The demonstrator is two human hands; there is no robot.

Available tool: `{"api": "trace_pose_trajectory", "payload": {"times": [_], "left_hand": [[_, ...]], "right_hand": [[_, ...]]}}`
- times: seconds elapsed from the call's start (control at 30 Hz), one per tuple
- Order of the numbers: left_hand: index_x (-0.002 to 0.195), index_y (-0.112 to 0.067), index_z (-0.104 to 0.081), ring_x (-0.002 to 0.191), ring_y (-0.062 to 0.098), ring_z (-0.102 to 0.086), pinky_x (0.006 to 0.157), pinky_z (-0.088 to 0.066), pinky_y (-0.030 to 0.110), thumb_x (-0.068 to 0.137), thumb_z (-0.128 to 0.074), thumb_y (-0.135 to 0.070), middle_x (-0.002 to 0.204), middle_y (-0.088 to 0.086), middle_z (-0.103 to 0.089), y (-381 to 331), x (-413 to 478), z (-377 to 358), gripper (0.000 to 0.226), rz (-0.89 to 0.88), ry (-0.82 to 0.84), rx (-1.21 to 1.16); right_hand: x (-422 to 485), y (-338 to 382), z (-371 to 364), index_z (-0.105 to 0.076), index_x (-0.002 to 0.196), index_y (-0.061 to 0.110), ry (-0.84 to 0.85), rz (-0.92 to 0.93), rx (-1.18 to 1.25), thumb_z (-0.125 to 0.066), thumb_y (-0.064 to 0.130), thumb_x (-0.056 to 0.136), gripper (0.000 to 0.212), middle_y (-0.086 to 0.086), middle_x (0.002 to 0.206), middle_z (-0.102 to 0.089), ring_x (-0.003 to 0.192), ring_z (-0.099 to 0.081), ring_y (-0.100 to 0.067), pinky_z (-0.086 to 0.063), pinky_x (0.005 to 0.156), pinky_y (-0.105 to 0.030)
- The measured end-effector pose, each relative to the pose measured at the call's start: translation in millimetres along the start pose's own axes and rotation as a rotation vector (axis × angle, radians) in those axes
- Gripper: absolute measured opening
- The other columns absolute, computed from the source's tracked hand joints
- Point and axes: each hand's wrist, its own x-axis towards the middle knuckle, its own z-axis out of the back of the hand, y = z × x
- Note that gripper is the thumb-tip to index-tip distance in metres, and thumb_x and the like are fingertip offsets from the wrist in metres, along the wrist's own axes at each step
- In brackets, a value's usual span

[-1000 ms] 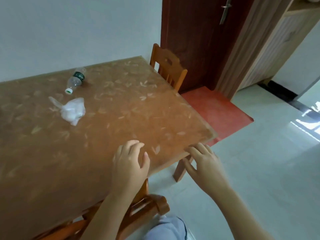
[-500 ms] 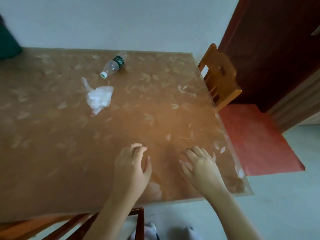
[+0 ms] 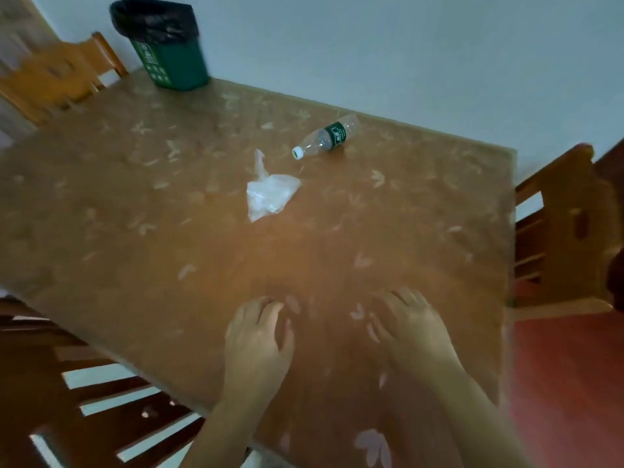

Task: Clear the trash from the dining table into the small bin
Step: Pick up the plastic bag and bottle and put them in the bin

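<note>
Spanning nearly the whole view, the dining table [image 3: 337, 251] carries a glossy, leaf-printed cover that looks slick, so light things would probably skate across it if nudged. At its far left corner stands the small bin [image 3: 169, 59], green, upright, lined with a black bag and open at the top; it sits well apart from both pieces of trash.

Near the table's front edge, the left hand [image 3: 256, 346] has its fingers loosely bent and close together, holding nothing. The right hand [image 3: 410, 329] has its fingers relaxed and a little apart, also empty. Whether either one touches the cover I cannot tell.

Past the middle, toward the wall, the plastic bottle [image 3: 326, 138] lies on its side with its white cap on. It looks empty, so I judge it light, thin-walled and apt to roll. A wrap round the green label band should hold it best.

Just in front of the bottle and not touching it lies the crumpled clear plastic bag [image 3: 270, 195], which is soft, almost weightless and slippery. Pinching the bunched middle, or the twisted tail that points away, seems the surest hold.
</note>
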Motion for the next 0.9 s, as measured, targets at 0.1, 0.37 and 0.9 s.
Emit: {"api": "trace_pose_trajectory", "payload": {"times": [0.1, 0.37, 0.9], "left_hand": [[0.096, -0.007, -0.066, 0.092, 0.031, -0.059, 0.079, -0.048, 0.043, 0.079, -0.04, -0.031, 0.099, 0.011, -0.065, -7.1, 16.1, -5.0, 0.04, 0.052, -0.05, 0.008], [0.1, -0.003, -0.064, 0.088, 0.037, -0.059, 0.077, -0.049, 0.046, 0.076, -0.045, -0.029, 0.1, 0.017, -0.063, 22.2, 110.9, -21.0, 0.041, 0.155, -0.148, 0.068], [0.113, -0.007, -0.06, 0.104, 0.036, -0.054, 0.084, -0.043, 0.044, 0.074, -0.069, -0.02, 0.116, 0.016, -0.059, 101.0, 272.4, -84.1, 0.042, 0.213, -0.161, -0.07]], "right_hand": [[25.7, -13.1, 9.7, -0.065, 0.092, 0.013, 0.016, 0.064, -0.022, -0.039, 0.036, 0.076, 0.038, -0.005, 0.089, -0.066, 0.076, -0.061, -0.029, -0.052, 0.06, -0.037], [126.2, -27.5, -3.9, -0.064, 0.089, 0.013, 0.038, 0.157, -0.048, -0.053, 0.027, 0.075, 0.022, -0.005, 0.086, -0.064, 0.077, -0.061, -0.03, -0.054, 0.06, -0.037], [375.1, -11.6, -82.9, -0.053, 0.116, 0.012, 0.085, 0.227, -0.1, -0.056, 0.024, 0.085, 0.033, -0.008, 0.116, -0.054, 0.102, -0.047, -0.026, -0.04, 0.072, -0.032]]}}
